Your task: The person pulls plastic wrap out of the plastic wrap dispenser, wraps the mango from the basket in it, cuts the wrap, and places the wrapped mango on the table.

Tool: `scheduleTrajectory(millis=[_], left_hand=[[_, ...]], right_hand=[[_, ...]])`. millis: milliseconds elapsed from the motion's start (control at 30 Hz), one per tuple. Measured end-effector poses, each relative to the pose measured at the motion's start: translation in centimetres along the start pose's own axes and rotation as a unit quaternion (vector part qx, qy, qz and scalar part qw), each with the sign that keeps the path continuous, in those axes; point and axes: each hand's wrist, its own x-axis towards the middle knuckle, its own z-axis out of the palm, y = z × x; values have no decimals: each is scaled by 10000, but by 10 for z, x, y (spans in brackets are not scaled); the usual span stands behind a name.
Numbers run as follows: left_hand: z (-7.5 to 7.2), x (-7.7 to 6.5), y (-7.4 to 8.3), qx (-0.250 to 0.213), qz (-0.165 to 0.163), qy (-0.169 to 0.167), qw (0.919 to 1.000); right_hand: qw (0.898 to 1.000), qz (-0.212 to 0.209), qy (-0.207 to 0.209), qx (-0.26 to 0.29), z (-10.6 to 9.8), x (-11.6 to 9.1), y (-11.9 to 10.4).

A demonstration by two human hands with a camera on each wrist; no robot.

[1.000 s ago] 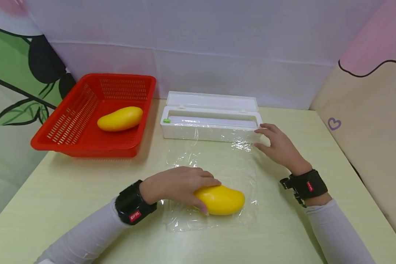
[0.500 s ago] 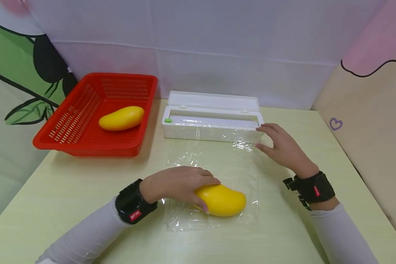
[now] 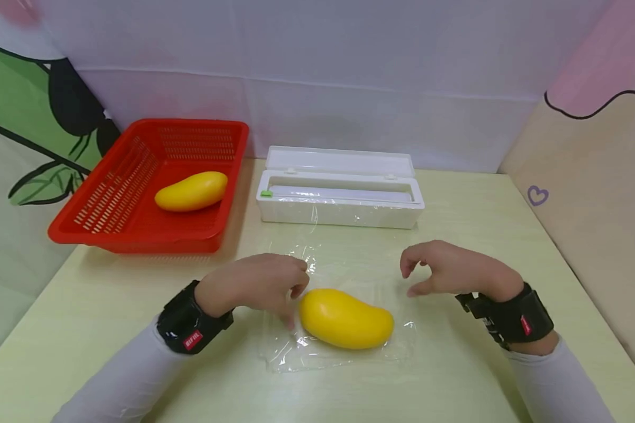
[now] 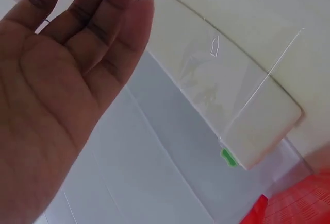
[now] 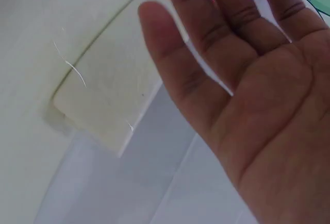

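A yellow mango (image 3: 346, 320) lies on a sheet of clear plastic wrap (image 3: 296, 358) spread over the table. The wrap runs back to a white cling film dispenser (image 3: 341, 215) with its lid raised and a green slider (image 3: 266, 193) at the left end. My left hand (image 3: 259, 285) hovers just left of the mango, fingers loosely bent, holding nothing. Over the right side of the wrap, my right hand (image 3: 452, 270) is in the air with fingers loosely curved and nothing between them. Both wrist views show bare palms with the dispenser beyond.
A red plastic basket (image 3: 137, 238) stands at the back left, holding a second yellow mango (image 3: 191, 191). Behind the dispenser rises a pale cloth backdrop (image 3: 323, 88). A beige panel (image 3: 587, 205) borders the table on the right.
My left hand has let go of the mango and moved left of it. My right hand has left the dispenser's right end and come nearer, toward the wrap's right edge.
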Motion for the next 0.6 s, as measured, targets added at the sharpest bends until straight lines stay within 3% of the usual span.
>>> scheduleTrajectory(millis=[100, 200, 367, 600], left_hand=[[7, -2, 0, -191, -347, -570, 9976], [15, -4, 0, -240, -460, -874, 9948], [25, -3, 3, 158, -717, -1009, 9922], [34, 0, 8, 1042, -702, -982, 9872]], right_hand=[[9981, 30, -555, 267, 13, -2, -1], [9943, 291, -921, 442, 26, -5, -1], [9882, 786, -1209, 509, 39, -7, -7], [9857, 932, -1394, -164, 46, -5, -15]])
